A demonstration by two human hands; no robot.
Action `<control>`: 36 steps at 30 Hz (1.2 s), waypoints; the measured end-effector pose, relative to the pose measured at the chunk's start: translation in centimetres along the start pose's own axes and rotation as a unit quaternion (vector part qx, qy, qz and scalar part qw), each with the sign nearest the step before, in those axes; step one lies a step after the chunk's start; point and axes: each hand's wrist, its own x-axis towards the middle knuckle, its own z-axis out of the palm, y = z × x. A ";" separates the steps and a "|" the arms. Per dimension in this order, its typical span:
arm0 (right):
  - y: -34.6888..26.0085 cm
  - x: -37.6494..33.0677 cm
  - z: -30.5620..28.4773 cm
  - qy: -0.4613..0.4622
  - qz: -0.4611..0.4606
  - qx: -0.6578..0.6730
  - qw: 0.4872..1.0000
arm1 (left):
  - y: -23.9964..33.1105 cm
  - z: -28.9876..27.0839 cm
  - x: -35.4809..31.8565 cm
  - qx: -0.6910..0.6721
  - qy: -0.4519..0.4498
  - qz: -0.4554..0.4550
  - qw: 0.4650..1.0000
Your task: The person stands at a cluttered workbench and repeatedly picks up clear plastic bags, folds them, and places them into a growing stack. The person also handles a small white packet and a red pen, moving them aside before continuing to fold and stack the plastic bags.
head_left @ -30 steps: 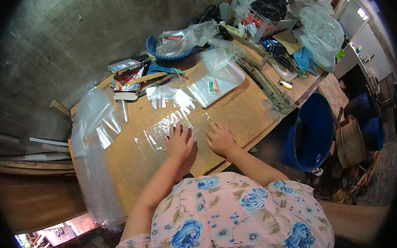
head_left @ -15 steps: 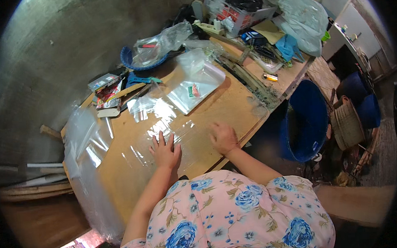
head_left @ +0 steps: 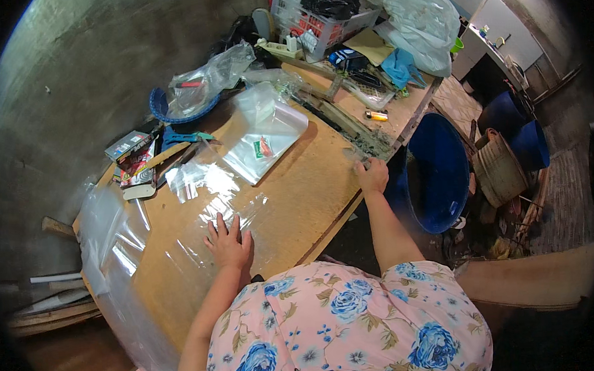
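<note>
Plastic sheet (head_left: 248, 219), clear, lies flat on the wooden table (head_left: 314, 201), near side; long axis seems to run near-left to far-right, ends hard to see. Left hand (head_left: 228, 248) palm-down on it, fingers spread apart, pointing far. Right hand (head_left: 374, 175) at the table's right edge, fingers curled; can't tell if they're clamped on anything. Clear bag stack (head_left: 277, 129) beyond, angled far-right.

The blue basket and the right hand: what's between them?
In the head view, clear plastic with a small label lies between the blue basket and right hand, then bare tabletop nearer the hand.
</note>
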 end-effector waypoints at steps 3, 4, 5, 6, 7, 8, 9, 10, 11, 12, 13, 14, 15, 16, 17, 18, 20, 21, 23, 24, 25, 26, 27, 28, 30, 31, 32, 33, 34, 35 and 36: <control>-0.6 1.1 0.8 -0.011 0.091 0.015 0.996 | -0.2 -0.1 0.0 0.001 -0.004 -0.006 1.000; -0.6 1.5 0.9 -0.016 0.123 0.023 0.992 | -0.2 -0.2 0.0 -0.001 -0.005 -0.004 1.000; -0.7 1.6 0.8 -0.040 0.095 -0.020 0.994 | -0.1 -0.4 0.0 -0.002 -0.004 -0.003 1.000; -0.4 1.7 0.9 -0.039 0.097 -0.014 0.994 | 0.0 -0.6 0.0 -0.003 -0.005 -0.001 1.000; 0.1 1.9 1.2 -0.038 0.099 -0.008 0.994 | 0.0 -0.6 0.1 -0.011 -0.008 -0.001 1.000; 0.6 2.0 1.5 -0.038 0.102 -0.002 0.994 | -0.1 -0.7 0.1 -0.012 -0.008 0.001 1.000; 1.0 2.1 1.5 -0.039 0.068 -0.036 0.996 | -0.1 -0.8 0.1 -0.015 -0.007 0.004 1.000; 1.3 2.2 1.4 -0.038 0.034 -0.071 0.996 | -0.2 -0.8 0.1 -0.018 -0.007 0.007 1.000; 1.4 2.4 1.4 -0.037 0.000 -0.105 0.994 | -0.2 -0.9 0.1 -0.013 -0.005 0.006 1.000; 1.0 2.5 0.9 -0.064 -0.022 -0.125 0.990 | -0.3 -0.9 0.0 -0.014 -0.003 0.004 1.000; 0.5 2.7 0.1 -0.092 -0.043 -0.145 0.984 | -0.4 -0.9 0.0 -0.015 0.000 0.003 1.000; -0.2 2.7 -1.0 -0.118 -0.064 -0.166 0.977 | -0.4 -0.9 -0.1 -0.018 0.002 0.002 1.000; -1.5 1.9 -2.2 -0.100 -0.091 -0.162 0.978 | -0.5 -0.7 -0.2 -0.027 0.013 0.004 1.000; -2.1 1.2 -1.5 -0.111 -0.144 -0.091 0.979 | -0.5 -0.7 -0.2 -0.027 0.017 0.002 0.999; -2.1 0.5 -1.0 -0.121 -0.191 -0.023 0.974 | -0.4 -0.7 -0.2 -0.030 0.019 0.003 0.999; -2.7 -0.4 -0.5 -0.131 -0.237 0.047 0.961 | -0.3 -0.7 -0.2 -0.031 0.023 0.003 0.999; -7.8 -4.8 -1.1 -0.244 -0.223 0.199 0.923 | -0.6 -0.5 -0.3 -0.033 0.024 0.001 0.999; -11.7 -7.5 -3.0 -0.302 -0.217 0.272 0.888 | -0.7 -0.5 -0.3 -0.033 0.027 0.001 0.999; -14.7 -11.2 -2.2 -0.387 -0.214 0.295 0.847 | -0.6 -0.6 0.0 -0.037 0.017 0.004 0.999; -15.6 -12.9 -1.1 -0.409 -0.211 0.295 0.837 | -0.7 -0.6 0.0 -0.037 0.011 0.004 0.999; -16.1 -14.1 0.3 -0.430 -0.207 0.294 0.828 | -0.8 -0.5 0.0 -0.037 0.011 0.004 0.999; -16.6 -14.7 1.5 -0.401 -0.278 0.260 0.833 | -0.9 -0.4 0.0 -0.036 0.011 0.002 0.999; -17.0 -15.1 2.5 -0.369 -0.348 0.222 0.833 | -0.9 -0.4 0.0 -0.037 0.011 0.000 0.999; -17.2 -15.4 3.4 -0.334 -0.415 0.184 0.826 | -0.9 -0.4 -0.1 -0.037 0.009 -0.003 0.999; -17.3 -15.7 4.7 -0.331 -0.421 0.182 0.825 | -0.9 -0.6 -0.1 -0.040 0.008 -0.007 0.999; -17.1 -15.9 5.2 -0.329 -0.425 0.181 0.824 | -0.9 -0.5 -0.1 -0.041 0.008 -0.006 0.999; -17.2 -15.9 5.2 -0.322 -0.431 0.185 0.822 | -0.9 -0.5 -0.1 -0.043 0.009 -0.006 0.999; -17.2 -15.9 5.2 -0.315 -0.437 0.189 0.821 | -1.0 -0.4 -0.1 -0.045 0.010 -0.005 0.999; -17.2 -15.9 5.2 -0.308 -0.443 0.193 0.819 | -1.0 -0.4 0.0 -0.044 0.007 -0.006 0.999; -17.2 -15.9 5.1 -0.308 -0.446 0.188 0.819 | -1.0 -0.5 0.0 -0.043 0.006 -0.007 0.999; -17.2 -15.9 5.0 -0.308 -0.448 0.184 0.819 | -0.9 -0.6 0.0 -0.042 0.004 -0.008 0.999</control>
